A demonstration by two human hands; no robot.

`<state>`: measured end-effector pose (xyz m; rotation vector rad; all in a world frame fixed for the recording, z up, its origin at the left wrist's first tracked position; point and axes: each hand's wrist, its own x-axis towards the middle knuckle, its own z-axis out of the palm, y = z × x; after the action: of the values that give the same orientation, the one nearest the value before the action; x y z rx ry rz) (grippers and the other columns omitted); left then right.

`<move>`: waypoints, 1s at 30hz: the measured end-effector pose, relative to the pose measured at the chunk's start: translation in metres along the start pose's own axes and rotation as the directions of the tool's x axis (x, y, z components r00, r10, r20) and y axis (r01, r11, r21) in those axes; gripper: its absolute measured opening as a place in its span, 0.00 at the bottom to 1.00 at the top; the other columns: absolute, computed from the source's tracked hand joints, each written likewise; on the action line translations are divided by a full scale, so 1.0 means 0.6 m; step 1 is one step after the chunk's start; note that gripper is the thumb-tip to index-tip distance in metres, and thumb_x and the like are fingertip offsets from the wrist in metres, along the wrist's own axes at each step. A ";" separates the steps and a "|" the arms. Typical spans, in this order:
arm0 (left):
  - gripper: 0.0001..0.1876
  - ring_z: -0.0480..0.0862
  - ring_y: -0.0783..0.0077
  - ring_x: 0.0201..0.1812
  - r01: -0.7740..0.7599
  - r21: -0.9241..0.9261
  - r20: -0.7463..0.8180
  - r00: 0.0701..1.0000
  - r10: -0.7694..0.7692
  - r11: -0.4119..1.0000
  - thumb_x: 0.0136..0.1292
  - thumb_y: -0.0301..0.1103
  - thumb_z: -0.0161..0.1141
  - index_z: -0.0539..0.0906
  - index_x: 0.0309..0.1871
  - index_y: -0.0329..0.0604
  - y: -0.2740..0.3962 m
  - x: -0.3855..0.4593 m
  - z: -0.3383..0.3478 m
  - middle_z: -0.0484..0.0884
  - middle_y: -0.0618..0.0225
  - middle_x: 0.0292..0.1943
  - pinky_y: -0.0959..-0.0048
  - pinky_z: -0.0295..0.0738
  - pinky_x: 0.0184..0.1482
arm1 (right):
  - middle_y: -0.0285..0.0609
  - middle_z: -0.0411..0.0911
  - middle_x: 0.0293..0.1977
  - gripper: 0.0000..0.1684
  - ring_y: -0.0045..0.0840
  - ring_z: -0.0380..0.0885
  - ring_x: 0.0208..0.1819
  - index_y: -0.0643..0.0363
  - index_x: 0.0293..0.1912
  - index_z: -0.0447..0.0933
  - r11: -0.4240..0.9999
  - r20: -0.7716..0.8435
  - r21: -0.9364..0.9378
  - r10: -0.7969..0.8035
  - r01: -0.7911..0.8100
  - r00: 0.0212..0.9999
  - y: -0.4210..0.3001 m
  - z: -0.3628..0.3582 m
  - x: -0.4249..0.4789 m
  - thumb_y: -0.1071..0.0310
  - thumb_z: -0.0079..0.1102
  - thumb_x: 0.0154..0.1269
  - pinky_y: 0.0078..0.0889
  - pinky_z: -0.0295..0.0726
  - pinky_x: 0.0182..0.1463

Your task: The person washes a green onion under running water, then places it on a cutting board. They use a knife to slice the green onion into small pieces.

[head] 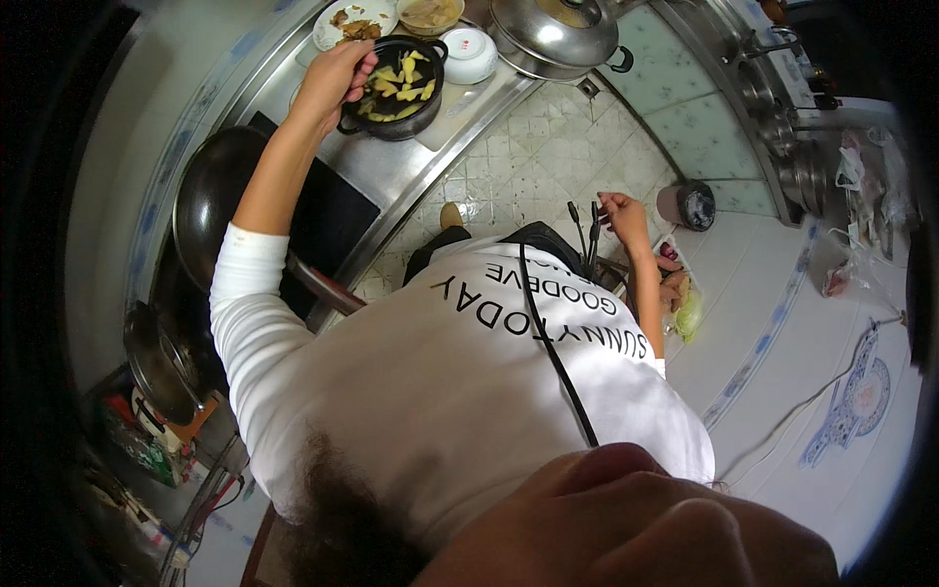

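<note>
My left hand (336, 79) is over the left rim of a black two-handled pot (400, 130), its fingers curled. Whether anything is in those fingers is hidden. Yellowish pieces of food (408, 70) lie inside the pot, which stands on the steel counter (352, 169). Away to the right, my right hand (625, 219) hangs low beside my body with loosely bent fingers and nothing visible in them. Two black cable ends (593, 213) dangle close to its fingertips.
Behind the pot are a plate of food scraps (359, 11), a bowl of food (431, 15) and an upturned white bowl (468, 55). A lidded steel pot (554, 37) stands farther right. A dark wok (213, 198) is at the left. Vegetables (686, 312) lie low at right.
</note>
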<state>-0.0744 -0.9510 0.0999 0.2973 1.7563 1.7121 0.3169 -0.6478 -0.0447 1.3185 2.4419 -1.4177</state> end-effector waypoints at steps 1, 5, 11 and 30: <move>0.12 0.64 0.84 0.22 -0.014 0.030 0.019 1.000 0.013 0.999 0.68 0.40 0.53 0.74 0.30 0.43 0.006 0.028 0.019 0.68 0.77 0.23 0.82 0.57 0.21 | 0.37 0.82 0.27 0.13 0.17 0.77 0.23 0.59 0.44 0.82 1.000 0.002 0.017 0.015 -0.015 1.000 -0.009 -0.009 0.021 0.62 0.54 0.68 0.20 0.72 0.24; 0.13 0.64 0.85 0.23 -0.053 0.187 0.095 0.995 0.036 0.981 0.67 0.41 0.54 0.76 0.30 0.44 0.017 0.125 0.105 0.70 0.79 0.24 0.81 0.59 0.25 | 0.38 0.82 0.24 0.14 0.18 0.78 0.22 0.60 0.42 0.82 0.989 0.010 0.140 0.035 -0.036 0.999 -0.029 -0.045 0.113 0.62 0.53 0.68 0.22 0.73 0.24; 0.13 0.80 0.63 0.39 -0.484 0.740 0.244 0.840 0.484 0.467 0.63 0.40 0.55 0.81 0.39 0.39 -0.003 0.277 0.245 0.82 0.62 0.32 0.69 0.72 0.42 | 0.37 0.82 0.30 0.14 0.18 0.78 0.26 0.58 0.48 0.80 0.922 0.140 0.364 0.087 -0.133 0.986 -0.044 -0.122 0.277 0.65 0.48 0.70 0.19 0.74 0.28; 0.18 0.82 0.49 0.43 -0.095 0.963 0.135 0.980 0.146 -0.251 0.63 0.43 0.48 0.84 0.40 0.41 -0.123 0.650 0.197 0.83 0.47 0.38 0.54 0.75 0.45 | 0.40 0.76 0.35 0.25 0.24 0.77 0.37 0.61 0.40 0.74 0.639 0.476 0.716 -0.151 -0.281 0.867 -0.043 -0.188 0.546 0.50 0.67 0.56 0.27 0.78 0.44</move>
<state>-0.2793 -0.6369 -0.0759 1.1768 2.8188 -0.2829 0.1307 -0.3585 -0.0931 0.8713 1.4289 -2.5413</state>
